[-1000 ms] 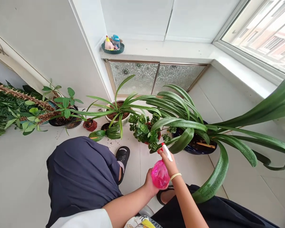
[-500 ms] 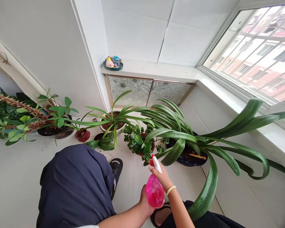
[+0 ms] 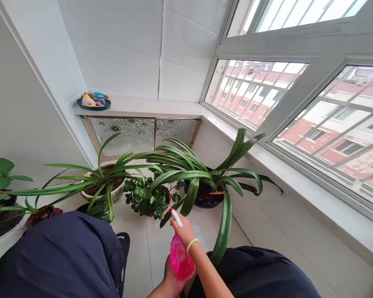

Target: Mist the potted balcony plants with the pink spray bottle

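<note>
A pink see-through spray bottle (image 3: 182, 260) with a white and red trigger head is held between both hands, its nozzle pointing away from me toward the plants. My right hand (image 3: 183, 229) wraps the neck and trigger, a pale yellow band on the wrist. Below it, my left hand (image 3: 171, 279) cups the bottle's lower part; some of its fingers are hidden behind it. Just beyond the nozzle are a bushy small-leaved succulent (image 3: 144, 196) and a large strap-leaved plant (image 3: 191, 194) in a dark blue pot (image 3: 202, 201). Wet drops show on one of its long leaves.
A spider-like plant (image 3: 107, 176) in a white pot stands left of the succulent. Further left are more potted plants (image 3: 3, 182). A dish of small figures (image 3: 93, 103) sits on the ledge above a low cabinet (image 3: 124, 132). Barred windows (image 3: 255, 87) line the right.
The view has swung to the right and upward, so more window shows and the plants shift left. Both hands still hold the spray bottle near the succulent.
</note>
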Motion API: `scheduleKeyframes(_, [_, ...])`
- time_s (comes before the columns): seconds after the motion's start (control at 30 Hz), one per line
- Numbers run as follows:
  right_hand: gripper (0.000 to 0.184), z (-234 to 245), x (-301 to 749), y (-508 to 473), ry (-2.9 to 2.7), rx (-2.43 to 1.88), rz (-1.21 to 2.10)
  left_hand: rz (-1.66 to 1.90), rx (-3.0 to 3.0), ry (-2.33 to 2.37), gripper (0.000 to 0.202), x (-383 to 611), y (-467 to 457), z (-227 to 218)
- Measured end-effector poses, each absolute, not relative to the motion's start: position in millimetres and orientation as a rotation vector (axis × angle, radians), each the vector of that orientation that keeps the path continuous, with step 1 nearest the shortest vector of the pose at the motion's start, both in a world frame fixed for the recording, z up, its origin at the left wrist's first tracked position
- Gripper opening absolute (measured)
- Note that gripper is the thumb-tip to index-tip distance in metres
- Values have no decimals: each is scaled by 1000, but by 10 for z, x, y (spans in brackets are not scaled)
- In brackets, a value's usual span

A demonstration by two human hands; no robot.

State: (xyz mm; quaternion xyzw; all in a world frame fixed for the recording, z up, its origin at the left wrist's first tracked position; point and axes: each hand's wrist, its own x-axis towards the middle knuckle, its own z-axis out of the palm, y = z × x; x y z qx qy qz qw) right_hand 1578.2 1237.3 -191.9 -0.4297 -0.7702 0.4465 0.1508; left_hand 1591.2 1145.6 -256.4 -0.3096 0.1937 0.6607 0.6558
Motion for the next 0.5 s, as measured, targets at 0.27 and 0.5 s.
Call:
scheduleKeyframes(0.27, [17,-1638,15662,12257,-2508,-1328,818,1614,-551,558,18,15807,11432,-2336])
scheduleKeyframes(0.5, [21,-1811,15539,12201,-2747,-1354,809,1497,-613,574,16,15956,11277,-2636])
